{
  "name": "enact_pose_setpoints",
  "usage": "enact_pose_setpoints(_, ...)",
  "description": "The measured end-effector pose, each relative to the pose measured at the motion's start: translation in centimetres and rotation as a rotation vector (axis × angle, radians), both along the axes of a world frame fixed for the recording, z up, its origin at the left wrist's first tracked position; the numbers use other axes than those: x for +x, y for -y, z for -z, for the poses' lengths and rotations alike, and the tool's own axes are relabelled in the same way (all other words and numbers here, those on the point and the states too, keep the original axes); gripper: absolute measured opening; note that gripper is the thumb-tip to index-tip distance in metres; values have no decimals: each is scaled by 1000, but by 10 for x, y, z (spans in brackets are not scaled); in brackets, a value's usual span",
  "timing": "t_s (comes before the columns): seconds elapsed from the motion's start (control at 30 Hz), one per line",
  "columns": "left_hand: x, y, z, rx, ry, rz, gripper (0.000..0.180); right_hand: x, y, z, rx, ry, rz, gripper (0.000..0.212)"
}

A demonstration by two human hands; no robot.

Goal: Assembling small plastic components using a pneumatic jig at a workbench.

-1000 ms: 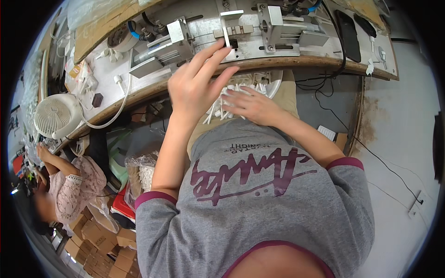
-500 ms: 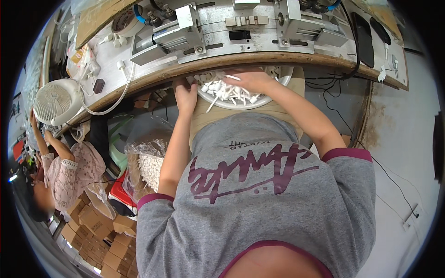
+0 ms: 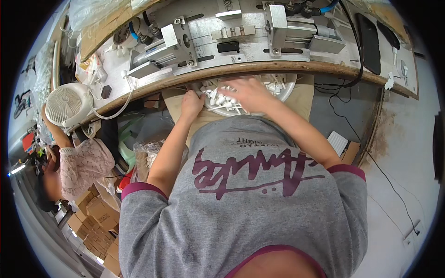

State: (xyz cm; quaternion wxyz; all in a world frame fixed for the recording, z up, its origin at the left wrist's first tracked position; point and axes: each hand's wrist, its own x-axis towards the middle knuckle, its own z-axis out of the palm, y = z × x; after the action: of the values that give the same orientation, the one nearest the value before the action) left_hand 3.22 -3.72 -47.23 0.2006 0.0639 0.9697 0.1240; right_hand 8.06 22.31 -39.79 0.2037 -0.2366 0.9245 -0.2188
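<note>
A round white basin (image 3: pixel 290 89) rests on my lap beneath the table's front edge, filled with small white plastic pieces (image 3: pixel 217 98), some with thin stems. Curled at the basin's left rim, my left hand (image 3: pixel 192 104) grips it; the fingertips are partly hidden. My right hand (image 3: pixel 249 94) lies palm down on the heap, fingers spread and touching the pieces. The far part of the basin is hidden under the tabletop.
A metal clamping fixture (image 3: pixel 232 46) stands on the table (image 3: pixel 204 72) ahead. To the left are a white fan (image 3: pixel 65 103) and its cable; to the right, a black phone (image 3: pixel 369 44). A co-worker (image 3: pixel 85 162) sits at left near cardboard boxes (image 3: pixel 95 227). Dark cables hang at right.
My right hand has moved slightly right and nearer over the pieces, its fingers spreading. The left hand stays at the basin's left rim, its fingers more curled. The whole view has shifted a little.
</note>
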Motion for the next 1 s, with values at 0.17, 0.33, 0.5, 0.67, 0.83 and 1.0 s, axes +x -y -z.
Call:
enact_pose_setpoints(0.17,6,-13,-1,-59,-38,-14,57,35,27,39,-198,-638,-204,22)
enact_pose_setpoints(0.33,25,-13,-7,-62,-155,-48,52,47,34,50,-185,-609,-62,13)
enact_pose_setpoints(0.5,21,-2,-19,6,-113,-29,67,60,33,27,-286,-521,169,16)
enact_pose_setpoints(0.67,50,7,-45,367,-325,-12,83,71,25,-24,-546,-394,429,22)
enact_pose_setpoints(0.83,59,-7,-101,685,-426,119,69,30,-3,-138,-678,-582,552,19)
enact_pose_setpoints(1.0,31,-48,-156,952,-595,320,61,-55,-37,-235,-633,-932,588,16)
